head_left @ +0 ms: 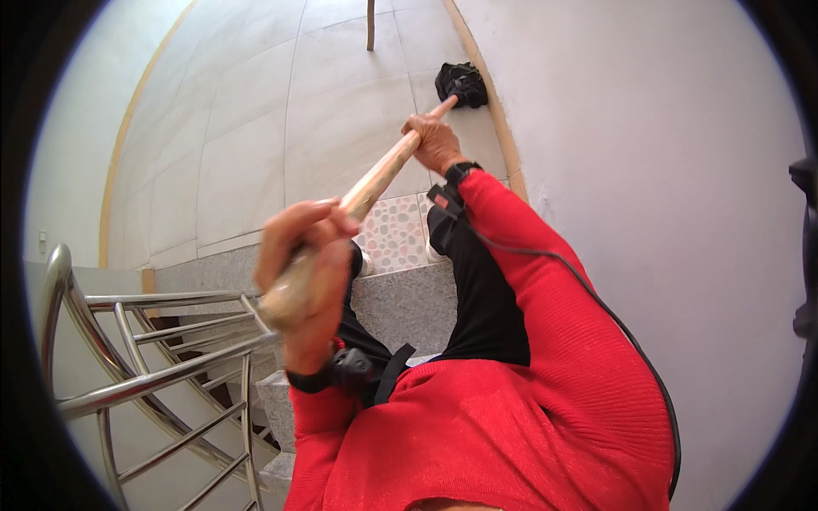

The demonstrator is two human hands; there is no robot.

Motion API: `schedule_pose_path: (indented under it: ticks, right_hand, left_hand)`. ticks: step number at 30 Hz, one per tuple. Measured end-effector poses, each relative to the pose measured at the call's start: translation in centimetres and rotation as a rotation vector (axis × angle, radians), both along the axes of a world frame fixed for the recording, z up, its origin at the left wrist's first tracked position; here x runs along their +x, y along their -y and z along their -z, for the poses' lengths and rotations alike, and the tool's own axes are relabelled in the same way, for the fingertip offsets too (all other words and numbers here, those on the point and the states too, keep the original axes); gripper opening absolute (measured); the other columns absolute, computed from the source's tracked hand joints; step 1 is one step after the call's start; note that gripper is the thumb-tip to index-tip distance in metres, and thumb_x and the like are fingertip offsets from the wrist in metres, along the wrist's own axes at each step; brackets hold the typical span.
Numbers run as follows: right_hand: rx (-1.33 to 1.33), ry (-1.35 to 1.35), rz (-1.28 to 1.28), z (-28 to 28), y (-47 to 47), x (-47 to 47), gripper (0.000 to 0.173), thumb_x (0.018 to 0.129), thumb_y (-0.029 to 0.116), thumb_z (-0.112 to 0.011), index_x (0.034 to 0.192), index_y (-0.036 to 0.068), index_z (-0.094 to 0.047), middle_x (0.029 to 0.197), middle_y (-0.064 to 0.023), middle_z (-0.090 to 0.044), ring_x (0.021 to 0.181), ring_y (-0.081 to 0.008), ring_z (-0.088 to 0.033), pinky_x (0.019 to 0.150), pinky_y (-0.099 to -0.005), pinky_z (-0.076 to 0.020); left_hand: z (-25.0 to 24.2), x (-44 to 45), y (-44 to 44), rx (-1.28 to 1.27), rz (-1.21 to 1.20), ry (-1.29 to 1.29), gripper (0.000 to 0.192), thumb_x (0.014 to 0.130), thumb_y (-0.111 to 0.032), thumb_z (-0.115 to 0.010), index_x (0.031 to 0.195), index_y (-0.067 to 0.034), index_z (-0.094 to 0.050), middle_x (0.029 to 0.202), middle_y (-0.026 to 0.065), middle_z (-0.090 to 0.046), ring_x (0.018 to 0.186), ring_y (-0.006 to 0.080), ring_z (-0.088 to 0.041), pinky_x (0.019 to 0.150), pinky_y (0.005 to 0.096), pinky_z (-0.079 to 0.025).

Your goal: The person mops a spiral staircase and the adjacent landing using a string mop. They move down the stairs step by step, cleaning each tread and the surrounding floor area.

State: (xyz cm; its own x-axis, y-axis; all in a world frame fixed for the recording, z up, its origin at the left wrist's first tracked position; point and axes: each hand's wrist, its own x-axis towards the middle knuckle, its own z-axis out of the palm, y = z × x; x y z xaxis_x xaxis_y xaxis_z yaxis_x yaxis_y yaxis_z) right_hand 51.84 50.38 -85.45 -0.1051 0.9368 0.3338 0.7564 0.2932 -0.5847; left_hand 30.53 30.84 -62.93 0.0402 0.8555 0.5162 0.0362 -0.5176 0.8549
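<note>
My left hand (307, 268), a little blurred, is wrapped around the near end of a long wooden pole (383, 167). Farther along the same pole, my right hand (434, 140) grips it from the right. The pole slants away from me towards a bunched black cloth-like thing (461, 84) on the floor by the right wall. That thing looks to be at the pole's far end; whether it is fixed there I cannot tell. Each wrist bears a black strap with a small device, and a cable runs along the right sleeve.
Stainless steel stair railing (172, 377) stands at the left, with stone steps (278, 405) beside it. My feet are on a pebble-patterned tile (393, 233). Beyond lies a tiled landing floor (249, 153). A white wall (639, 160) rises close on the right. A thin brown leg or stick (370, 25) shows at the top.
</note>
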Motion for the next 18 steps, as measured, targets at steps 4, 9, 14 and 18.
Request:
schedule_pose_path:
  ticks: [4, 9, 14, 18]
  right_hand:
    - [0.082, 0.093, 0.041, -3.2, 8.2, -2.7, 0.006, 0.085, 0.020, -0.064, 0.087, 0.015, -0.064, 0.091, -0.0074, -0.068, 0.093, -0.0310, -0.066, 0.082, -0.0473, -0.0481]
    - [0.081, 0.027, -0.033, -7.5, 17.4, -5.6, 0.004, 0.082, 0.016, -0.064, 0.083, 0.013, -0.063, 0.082, -0.0090, -0.067, 0.088, -0.0320, -0.065, 0.079, -0.0470, -0.0450]
    - [0.103, -0.032, -0.098, -8.6, 18.4, -4.1, 0.006, 0.081, 0.015, -0.065, 0.081, 0.010, -0.062, 0.079, -0.0110, -0.066, 0.083, -0.0333, -0.066, 0.077, -0.0458, -0.0490]
    - [0.120, 0.053, -0.099, -5.3, 13.5, 0.9, 0.006, 0.083, 0.016, -0.065, 0.081, 0.011, -0.062, 0.080, -0.0113, -0.067, 0.083, -0.0337, -0.067, 0.075, -0.0456, -0.0525]
  left_hand:
    - [-3.4, -4.8, 3.8, -0.002, -0.090, 0.176, 0.037, 0.091, -0.015, -0.063, 0.125, 0.001, -0.058, 0.075, 0.0009, -0.049, 0.076, 0.0196, -0.061, 0.094, 0.0500, -0.052]
    - [-8.2, -9.7, 8.8, 0.098, -0.027, 0.224, 0.044, 0.095, -0.022, -0.064, 0.130, 0.002, -0.052, 0.072, -0.0018, -0.041, 0.063, 0.0143, -0.051, 0.076, 0.0397, -0.048]
    - [-9.7, -8.8, 10.3, 0.104, 0.222, 0.281, 0.036, 0.090, -0.011, -0.071, 0.120, -0.002, -0.054, 0.070, -0.0011, -0.051, 0.062, 0.0145, -0.056, 0.081, 0.0379, -0.049]
    - [-6.1, -4.0, 8.2, 0.142, 0.305, 0.145, 0.033, 0.089, -0.006, -0.069, 0.120, -0.004, -0.057, 0.072, 0.0016, -0.056, 0.070, 0.0178, -0.063, 0.089, 0.0404, -0.050]
